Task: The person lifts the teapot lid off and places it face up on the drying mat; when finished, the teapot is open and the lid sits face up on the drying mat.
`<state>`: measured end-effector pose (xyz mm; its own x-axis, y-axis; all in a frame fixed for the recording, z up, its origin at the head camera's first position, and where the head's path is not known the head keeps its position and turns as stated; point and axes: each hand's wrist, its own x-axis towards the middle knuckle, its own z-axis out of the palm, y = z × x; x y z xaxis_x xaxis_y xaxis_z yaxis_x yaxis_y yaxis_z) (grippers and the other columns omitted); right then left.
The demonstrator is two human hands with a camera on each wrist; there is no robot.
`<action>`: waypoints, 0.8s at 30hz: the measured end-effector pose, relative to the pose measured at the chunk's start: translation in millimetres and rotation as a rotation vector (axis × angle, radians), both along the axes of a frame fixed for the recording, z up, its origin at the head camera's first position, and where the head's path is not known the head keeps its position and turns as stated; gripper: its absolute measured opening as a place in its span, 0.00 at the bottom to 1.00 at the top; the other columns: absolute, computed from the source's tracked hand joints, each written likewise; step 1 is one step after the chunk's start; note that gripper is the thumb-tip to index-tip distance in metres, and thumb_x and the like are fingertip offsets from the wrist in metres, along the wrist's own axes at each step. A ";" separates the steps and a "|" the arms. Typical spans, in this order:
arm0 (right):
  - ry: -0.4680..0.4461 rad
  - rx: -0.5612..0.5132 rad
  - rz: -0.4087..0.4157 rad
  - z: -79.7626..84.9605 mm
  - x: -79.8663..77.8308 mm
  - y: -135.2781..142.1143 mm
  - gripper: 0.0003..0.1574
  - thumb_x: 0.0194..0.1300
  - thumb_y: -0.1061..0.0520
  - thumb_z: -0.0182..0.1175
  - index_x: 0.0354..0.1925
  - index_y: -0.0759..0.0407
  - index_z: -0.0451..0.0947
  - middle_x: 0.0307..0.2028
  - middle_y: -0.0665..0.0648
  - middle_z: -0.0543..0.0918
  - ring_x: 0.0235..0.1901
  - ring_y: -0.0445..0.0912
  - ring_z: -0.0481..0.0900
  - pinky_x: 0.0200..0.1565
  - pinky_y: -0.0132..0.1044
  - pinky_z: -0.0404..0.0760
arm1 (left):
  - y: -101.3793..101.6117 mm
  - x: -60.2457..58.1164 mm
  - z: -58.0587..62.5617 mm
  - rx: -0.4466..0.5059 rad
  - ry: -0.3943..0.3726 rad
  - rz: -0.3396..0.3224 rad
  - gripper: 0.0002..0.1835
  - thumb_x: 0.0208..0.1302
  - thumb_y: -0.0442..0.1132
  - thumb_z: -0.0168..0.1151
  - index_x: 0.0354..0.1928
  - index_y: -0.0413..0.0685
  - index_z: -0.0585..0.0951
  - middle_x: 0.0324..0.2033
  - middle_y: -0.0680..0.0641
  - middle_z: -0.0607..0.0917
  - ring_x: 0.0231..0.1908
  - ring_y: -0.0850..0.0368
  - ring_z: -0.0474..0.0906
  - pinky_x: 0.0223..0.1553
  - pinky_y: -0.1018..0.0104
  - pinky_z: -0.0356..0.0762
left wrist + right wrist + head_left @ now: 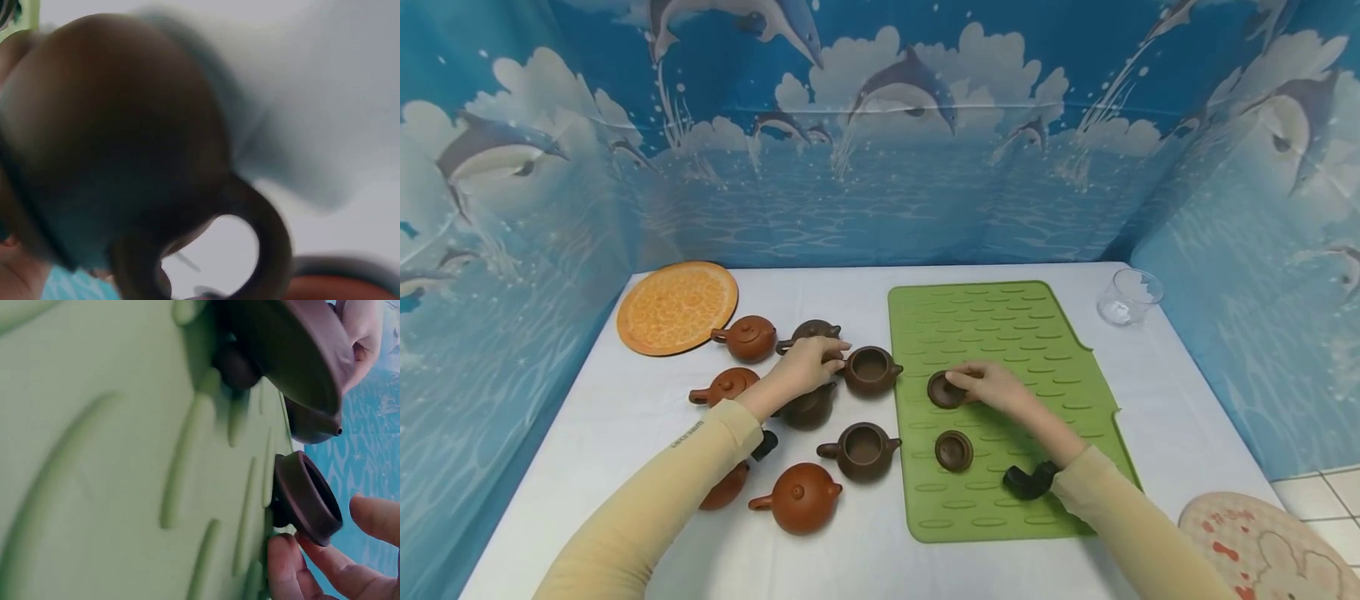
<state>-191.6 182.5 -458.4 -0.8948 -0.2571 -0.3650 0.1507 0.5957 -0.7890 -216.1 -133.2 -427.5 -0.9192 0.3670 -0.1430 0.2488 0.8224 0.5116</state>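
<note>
In the head view my left hand (808,367) reaches to the handle side of a lidless dark brown teapot (870,371). Whether it pinches the handle is not plain. Beneath this hand stands another dark teapot (807,408), large and blurred in the left wrist view, its loop handle (269,237) showing. My right hand (992,390) is at a small brown teapot lid (946,389) on the green mat (1000,325). Seen from the right wrist, this lid (306,497) lies tilted, knob down; fingers (284,565) reach beside it, and the thumb stands apart from its rim.
A second lid (953,450) lies nearer me on the mat, beside another lidless teapot (865,450). Several reddish teapots, including one in front (802,498), stand left. An orange round mat (677,308) lies back left; a glass cup (1129,297) stands back right.
</note>
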 end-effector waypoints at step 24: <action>0.365 0.001 0.199 61.8 -12.0 -99.7 0.22 0.70 0.51 0.60 0.58 0.60 0.80 0.59 0.62 0.80 0.60 0.57 0.76 0.60 0.52 0.77 | -74.2 62.1 31.0 0.103 -0.075 0.061 0.22 0.67 0.36 0.64 0.62 0.43 0.78 0.56 0.40 0.83 0.56 0.44 0.81 0.53 0.52 0.82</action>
<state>-203.6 82.8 -396.6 -0.8984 -0.4380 -0.0329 -0.2574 0.5857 -0.7686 -154.0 -207.3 -396.5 -0.9284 0.3267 -0.1769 0.1573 0.7769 0.6096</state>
